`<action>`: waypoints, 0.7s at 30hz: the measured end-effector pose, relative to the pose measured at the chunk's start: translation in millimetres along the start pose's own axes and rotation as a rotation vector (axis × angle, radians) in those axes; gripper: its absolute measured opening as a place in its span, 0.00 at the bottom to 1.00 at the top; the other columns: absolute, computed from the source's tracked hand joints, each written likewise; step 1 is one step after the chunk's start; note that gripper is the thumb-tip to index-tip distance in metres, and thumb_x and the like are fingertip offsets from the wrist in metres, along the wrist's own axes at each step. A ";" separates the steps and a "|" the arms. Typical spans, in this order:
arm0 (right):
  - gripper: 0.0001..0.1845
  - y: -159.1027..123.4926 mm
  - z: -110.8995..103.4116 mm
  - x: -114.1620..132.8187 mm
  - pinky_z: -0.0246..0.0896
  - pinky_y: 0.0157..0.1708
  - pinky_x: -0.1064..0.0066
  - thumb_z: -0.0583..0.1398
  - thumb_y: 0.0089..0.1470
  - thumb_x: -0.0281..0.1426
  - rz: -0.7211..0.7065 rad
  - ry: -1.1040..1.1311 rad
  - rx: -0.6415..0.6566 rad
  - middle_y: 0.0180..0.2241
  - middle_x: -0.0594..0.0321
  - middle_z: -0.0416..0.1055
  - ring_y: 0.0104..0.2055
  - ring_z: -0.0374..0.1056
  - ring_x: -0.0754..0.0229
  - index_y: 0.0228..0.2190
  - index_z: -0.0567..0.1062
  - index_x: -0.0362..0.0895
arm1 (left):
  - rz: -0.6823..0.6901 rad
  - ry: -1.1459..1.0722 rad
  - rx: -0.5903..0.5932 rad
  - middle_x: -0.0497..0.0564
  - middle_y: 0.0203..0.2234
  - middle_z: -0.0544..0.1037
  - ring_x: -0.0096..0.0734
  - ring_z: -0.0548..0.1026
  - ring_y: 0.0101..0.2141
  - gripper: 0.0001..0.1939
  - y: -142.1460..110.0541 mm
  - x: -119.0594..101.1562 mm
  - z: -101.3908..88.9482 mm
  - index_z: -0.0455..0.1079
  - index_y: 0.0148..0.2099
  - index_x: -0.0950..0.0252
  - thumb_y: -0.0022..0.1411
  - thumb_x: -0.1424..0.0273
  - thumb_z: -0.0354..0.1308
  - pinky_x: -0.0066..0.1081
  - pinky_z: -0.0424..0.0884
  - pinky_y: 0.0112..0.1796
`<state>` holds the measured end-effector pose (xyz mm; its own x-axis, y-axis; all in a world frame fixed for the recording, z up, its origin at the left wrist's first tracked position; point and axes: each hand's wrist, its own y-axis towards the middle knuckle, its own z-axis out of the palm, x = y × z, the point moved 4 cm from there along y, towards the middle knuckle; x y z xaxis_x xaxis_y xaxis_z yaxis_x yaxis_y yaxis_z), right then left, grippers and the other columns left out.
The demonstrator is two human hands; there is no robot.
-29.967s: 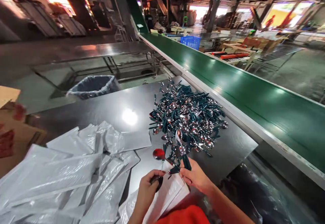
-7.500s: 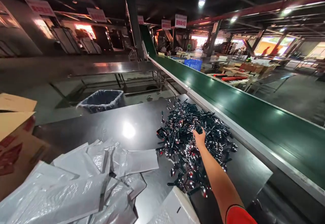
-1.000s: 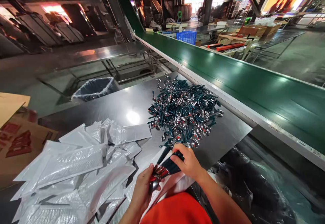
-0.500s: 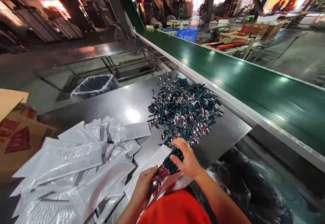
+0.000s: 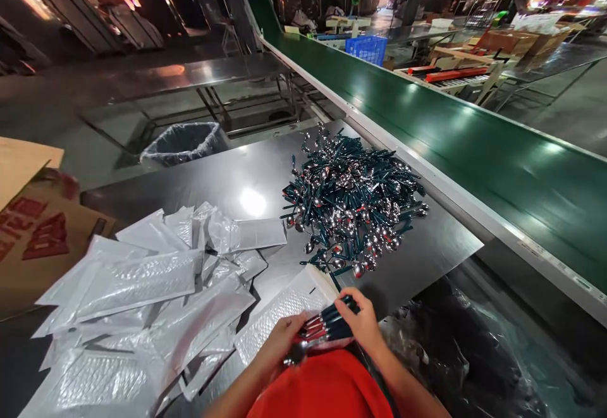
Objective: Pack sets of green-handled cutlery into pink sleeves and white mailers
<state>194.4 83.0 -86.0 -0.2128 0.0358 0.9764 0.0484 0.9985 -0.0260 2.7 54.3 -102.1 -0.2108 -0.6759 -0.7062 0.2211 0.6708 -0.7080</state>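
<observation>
Both my hands hold a small bundle of dark-green-handled spoons (image 5: 328, 323) low in front of my red shirt. My left hand (image 5: 279, 337) grips it near the shiny steel bowls, and my right hand (image 5: 363, 322) wraps the handles. Just beyond, a white bubble mailer (image 5: 284, 309) lies under the bundle. A large heap of loose green-handled cutlery (image 5: 353, 206) sits on the dark steel table (image 5: 227, 181), a short way past my right hand. More silver bubble mailers (image 5: 137, 285) lie in a loose stack to the left.
A green conveyor belt (image 5: 474, 133) with a white side rail runs along the table's right edge. Black plastic sheeting (image 5: 455, 355) lies below the lower right. A printed cardboard box (image 5: 42, 234) stands at the left, and a lined bin (image 5: 183, 143) stands beyond the table.
The bundle has swung from tilted to nearly level across my body, and both hands have moved lower. The view has tilted, showing more of the mailer under the bundle.
</observation>
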 end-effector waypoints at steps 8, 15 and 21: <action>0.23 22.5 -51.1 -49.0 0.50 0.06 0.76 0.66 0.40 0.48 0.508 0.278 -0.233 0.19 0.72 0.65 0.14 0.62 0.63 0.33 0.71 0.46 | 0.387 0.938 -0.053 0.63 0.56 0.72 0.48 0.70 0.55 0.19 66.0 -39.4 -27.3 0.70 0.55 0.67 0.66 0.73 0.45 0.46 0.65 0.55; 0.26 19.5 -45.1 -71.7 0.50 0.06 0.76 0.66 0.36 0.51 0.592 0.382 -0.314 0.18 0.72 0.67 0.14 0.64 0.61 0.33 0.69 0.47 | 0.637 1.346 0.144 0.61 0.49 0.76 0.50 0.64 0.58 0.12 94.5 -47.9 -7.5 0.75 0.46 0.67 0.62 0.75 0.54 0.54 0.43 0.63; 0.29 22.6 -25.5 -73.1 0.53 0.07 0.74 0.66 0.36 0.53 0.571 0.394 -0.317 0.18 0.72 0.65 0.14 0.63 0.62 0.33 0.69 0.46 | 0.624 1.361 0.206 0.57 0.40 0.79 0.51 0.69 0.50 0.06 67.6 -69.3 -17.6 0.75 0.35 0.64 0.54 0.76 0.59 0.53 0.61 0.53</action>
<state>235.9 101.8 -152.5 0.2900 0.4661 0.8359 0.3367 0.7679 -0.5450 15.4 151.9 -101.1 -0.7049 0.5603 -0.4349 0.7071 0.6037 -0.3683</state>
